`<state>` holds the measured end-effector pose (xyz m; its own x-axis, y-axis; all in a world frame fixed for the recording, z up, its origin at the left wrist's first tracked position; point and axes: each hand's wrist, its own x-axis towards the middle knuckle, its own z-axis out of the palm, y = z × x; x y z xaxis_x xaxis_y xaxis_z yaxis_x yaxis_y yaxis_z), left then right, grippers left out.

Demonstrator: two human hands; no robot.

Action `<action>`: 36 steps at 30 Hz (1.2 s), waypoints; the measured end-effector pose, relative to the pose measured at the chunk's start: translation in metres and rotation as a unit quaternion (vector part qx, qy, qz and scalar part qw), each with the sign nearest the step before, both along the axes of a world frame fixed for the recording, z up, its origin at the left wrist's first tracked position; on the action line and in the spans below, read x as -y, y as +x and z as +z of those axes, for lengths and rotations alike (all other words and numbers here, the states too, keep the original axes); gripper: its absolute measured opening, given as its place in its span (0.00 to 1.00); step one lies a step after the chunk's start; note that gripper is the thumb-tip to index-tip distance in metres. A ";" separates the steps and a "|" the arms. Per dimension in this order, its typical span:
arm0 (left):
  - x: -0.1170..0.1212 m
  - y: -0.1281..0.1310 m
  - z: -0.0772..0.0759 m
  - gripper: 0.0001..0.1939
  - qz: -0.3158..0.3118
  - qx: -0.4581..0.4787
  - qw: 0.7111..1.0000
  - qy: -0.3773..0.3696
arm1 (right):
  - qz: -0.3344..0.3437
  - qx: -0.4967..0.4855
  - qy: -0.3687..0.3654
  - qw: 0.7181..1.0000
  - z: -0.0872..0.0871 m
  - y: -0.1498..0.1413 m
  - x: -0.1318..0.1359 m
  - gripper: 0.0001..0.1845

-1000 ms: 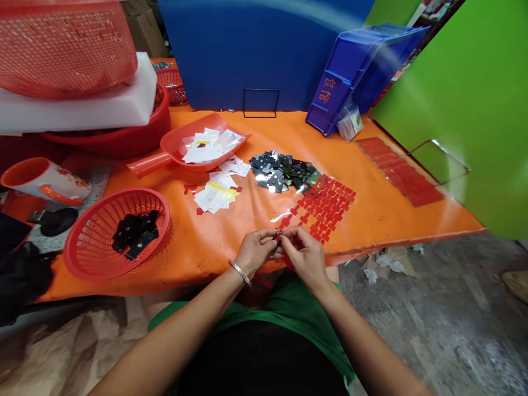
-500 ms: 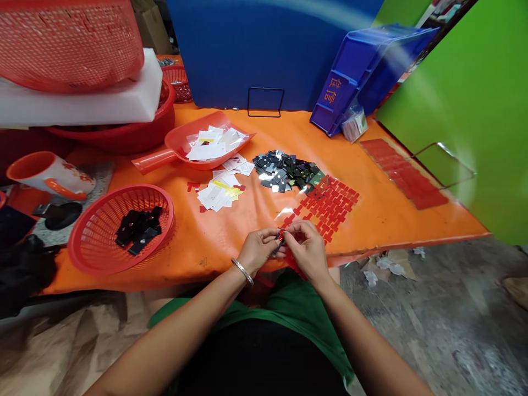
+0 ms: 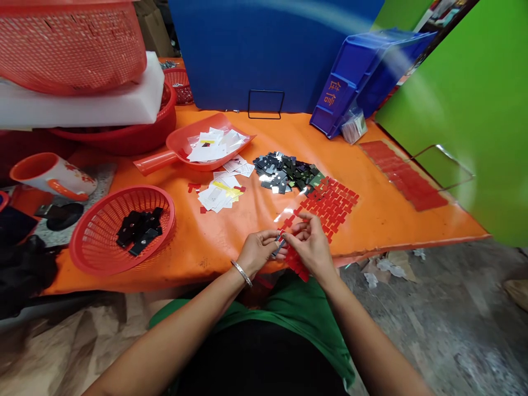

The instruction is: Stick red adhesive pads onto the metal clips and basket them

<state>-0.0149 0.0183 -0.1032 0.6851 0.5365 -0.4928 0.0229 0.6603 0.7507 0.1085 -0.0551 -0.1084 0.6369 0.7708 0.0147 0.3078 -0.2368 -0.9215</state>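
In the head view my left hand (image 3: 259,250) pinches a small dark flat plate (image 3: 278,246) between thumb and fingers, just over the table's front edge. A bit of red sticker (image 3: 282,234) shows at the plate's upper end. My right hand (image 3: 310,242) meets it there, thumb pressed on the red sticker, other fingers curled. Under and beyond the right hand lies a sheet of red cut-out stickers (image 3: 330,203), its near end hanging over the edge. A heap of dark plates (image 3: 286,171) lies just behind that sheet.
On the left stands a red basket (image 3: 82,247) holding several black plates, with a mug (image 3: 41,170) behind it. A red scoop (image 3: 154,163) holds papers; more paper slips (image 3: 218,195) lie before it. A blue bin (image 3: 334,99) and a red sheet (image 3: 404,173) are at right.
My right hand has shifted slightly, its fingers lifting a little above the sheet. The plate in my left hand has tilted and now looks lighter. The view has moved slightly.
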 end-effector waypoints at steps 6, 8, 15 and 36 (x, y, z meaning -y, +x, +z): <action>0.001 0.001 -0.002 0.10 -0.008 0.005 1.000 -0.002 | 0.089 -0.018 -0.030 0.995 0.000 0.005 -0.002 0.18; 0.002 0.000 0.001 0.11 -0.004 0.005 1.000 -0.003 | 0.077 -0.004 -0.040 0.996 0.000 0.005 -0.003 0.21; -0.023 -0.043 0.054 0.21 0.005 0.044 0.995 0.085 | 0.118 0.025 -0.010 0.993 0.015 0.004 0.002 0.18; -0.066 -0.151 0.077 0.15 0.162 -0.301 0.797 0.498 | 0.206 0.542 -0.103 0.808 0.019 0.099 -0.147 0.13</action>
